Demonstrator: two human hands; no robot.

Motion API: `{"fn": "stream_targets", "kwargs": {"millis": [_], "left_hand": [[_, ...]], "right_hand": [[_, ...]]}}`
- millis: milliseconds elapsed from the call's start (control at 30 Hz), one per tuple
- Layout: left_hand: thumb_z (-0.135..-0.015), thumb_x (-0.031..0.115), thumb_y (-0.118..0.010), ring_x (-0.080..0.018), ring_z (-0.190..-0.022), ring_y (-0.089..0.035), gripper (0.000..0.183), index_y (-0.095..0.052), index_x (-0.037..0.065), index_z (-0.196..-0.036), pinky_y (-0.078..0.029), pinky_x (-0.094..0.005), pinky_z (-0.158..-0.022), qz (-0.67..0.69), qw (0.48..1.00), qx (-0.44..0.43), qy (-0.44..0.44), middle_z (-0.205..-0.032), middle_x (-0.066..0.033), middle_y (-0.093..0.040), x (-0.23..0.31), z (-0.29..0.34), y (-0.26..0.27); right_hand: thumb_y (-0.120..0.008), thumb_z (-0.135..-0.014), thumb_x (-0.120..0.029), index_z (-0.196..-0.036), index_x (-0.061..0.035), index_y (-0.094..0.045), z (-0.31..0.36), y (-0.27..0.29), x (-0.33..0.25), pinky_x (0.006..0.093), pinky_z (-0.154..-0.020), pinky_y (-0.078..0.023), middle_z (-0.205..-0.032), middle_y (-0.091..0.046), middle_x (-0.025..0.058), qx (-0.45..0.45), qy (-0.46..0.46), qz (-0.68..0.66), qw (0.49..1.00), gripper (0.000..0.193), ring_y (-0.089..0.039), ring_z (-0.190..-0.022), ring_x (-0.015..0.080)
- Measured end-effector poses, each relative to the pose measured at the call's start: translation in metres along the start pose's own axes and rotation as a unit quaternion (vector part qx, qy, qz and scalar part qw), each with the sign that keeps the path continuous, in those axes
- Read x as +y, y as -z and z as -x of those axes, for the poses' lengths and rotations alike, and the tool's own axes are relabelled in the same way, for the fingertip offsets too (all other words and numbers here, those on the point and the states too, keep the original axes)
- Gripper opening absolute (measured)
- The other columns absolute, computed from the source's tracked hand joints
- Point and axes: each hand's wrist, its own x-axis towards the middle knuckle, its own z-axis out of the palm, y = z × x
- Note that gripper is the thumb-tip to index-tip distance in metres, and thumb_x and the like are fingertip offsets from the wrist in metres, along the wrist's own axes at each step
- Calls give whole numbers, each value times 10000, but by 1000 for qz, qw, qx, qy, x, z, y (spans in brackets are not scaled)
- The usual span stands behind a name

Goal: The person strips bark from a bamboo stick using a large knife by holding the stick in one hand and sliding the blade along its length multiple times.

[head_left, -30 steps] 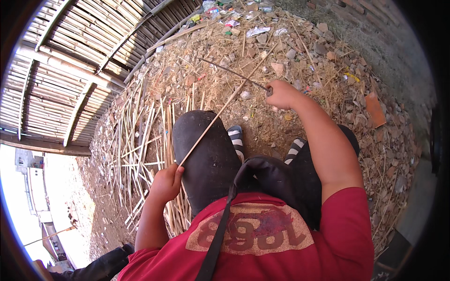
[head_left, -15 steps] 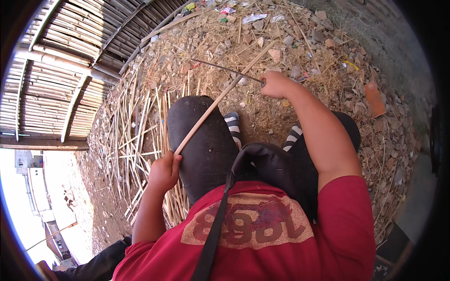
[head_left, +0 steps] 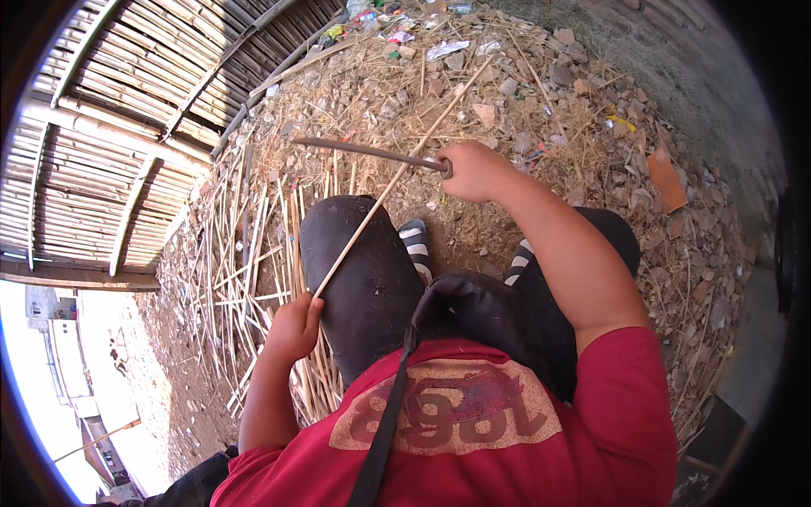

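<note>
My left hand (head_left: pixel 293 328) is closed around the near end of a long, pale bamboo strip (head_left: pixel 359 231), its thumb lying along the strip. From there the strip slants up and to the right, over my left knee, with its far end above the rubble. My right hand (head_left: pixel 475 171) grips a long dark knife (head_left: pixel 359 149) by its handle, which the fist mostly hides. The blade points left and crosses the strip beyond my knee. Whether its edge bites into the bamboo I cannot tell.
Many split bamboo strips (head_left: pixel 253 245) lie on the ground left of my knee. Stones, dry straw and litter cover the ground ahead, with an orange-brown slab (head_left: pixel 667 181) at right. A bamboo-slat wall (head_left: pixel 101 160) stands at left. Another person's dark-clothed limb (head_left: pixel 203 480) shows at lower left.
My right hand has moved left and a little nearer with the knife, whose blade now shows broader. The strip looks narrower and has swung slightly left at its far end. My left hand keeps its grip.
</note>
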Motion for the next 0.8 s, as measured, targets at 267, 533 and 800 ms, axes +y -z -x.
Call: {"fn": "stream_targets", "kwargs": {"millis": [267,533,800], "left_hand": [[-1048,295,-484,-513,-749,-586,366,-521,-8,-846,-447,-535,-657,-7,1000,-16,-6,-732,-281,-596,0,2,6],[-1050,320,-479,-475,-706,-596,402,-550,-23,-852,-458,-503,-653,20,999,-39,-4,-700,-259,-591,-2,-2,8],[-1052,315,-468,-513,-725,-579,398,-532,-19,-844,-448,-523,-638,11,1000,-18,-12,-715,-285,-587,3,-4,-1]], "right_hand": [[-642,-720,-173,-1024,-37,-716,-12,0,35,444,-818,-547,-945,-714,216,36,-35,-21,999,341,-695,-909,367],[-647,-775,-217,-1138,-31,-695,-19,10,89,428,-801,-543,-948,-719,197,125,-141,-86,978,410,-696,-893,342],[-644,-742,-173,-1119,-95,-716,-15,3,81,461,-821,-544,-986,-715,201,17,-136,-64,988,391,-690,-915,365]]}}
